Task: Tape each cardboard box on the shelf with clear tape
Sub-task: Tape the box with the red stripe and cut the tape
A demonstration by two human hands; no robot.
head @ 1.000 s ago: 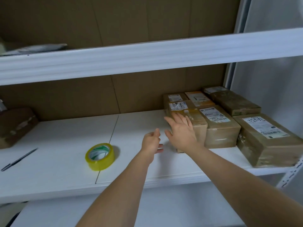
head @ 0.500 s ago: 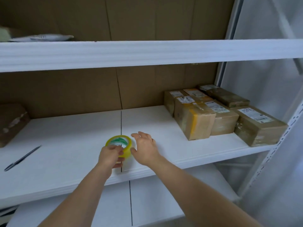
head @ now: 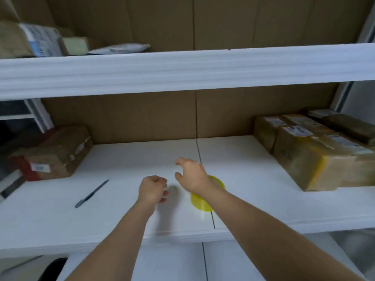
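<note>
Head | left grip [head: 152, 189] curled, empty | right grip [head: 191, 175] wide | round yellow tape roll [head: 199, 201] beneath wrist | smooth white shelf [head: 263, 199]

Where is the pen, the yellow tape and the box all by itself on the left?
pen [head: 91, 194], head view, middle of its barrel.
yellow tape [head: 199, 201], head view, its outer side.
lone box [head: 58, 152], head view, its top face.

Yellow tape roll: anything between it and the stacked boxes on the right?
Nothing visible. Bare white shelf lies between the yellow tape roll and the brown cardboard boxes; the right forearm only crosses above the roll.
</note>
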